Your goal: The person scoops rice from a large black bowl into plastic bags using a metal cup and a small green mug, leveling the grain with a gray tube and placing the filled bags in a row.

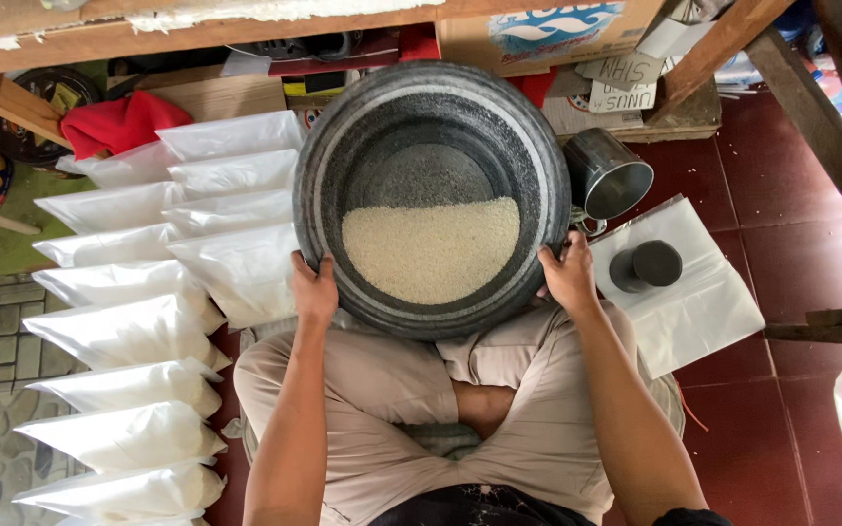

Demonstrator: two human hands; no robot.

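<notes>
I sit cross-legged on the floor with a large round grey basin (343, 146) held in front of my knees. It is tilted toward me, and white rice (431, 248) lies heaped in its near half. My left hand (314, 289) grips the rim at the near left. At the near right edge, my right hand (569, 274) grips the rim in the same way. Filled clear plastic bags of white rice (138, 331) lie in rows to my left.
A metal cup (608, 175) lies on its side right of the basin. A dark cylinder (647, 265) stands on a stack of flat plastic bags (704, 302). Wooden table legs (821, 117) cross the red tiled floor at right. A cardboard box (548, 34) and red cloth (119, 122) sit behind.
</notes>
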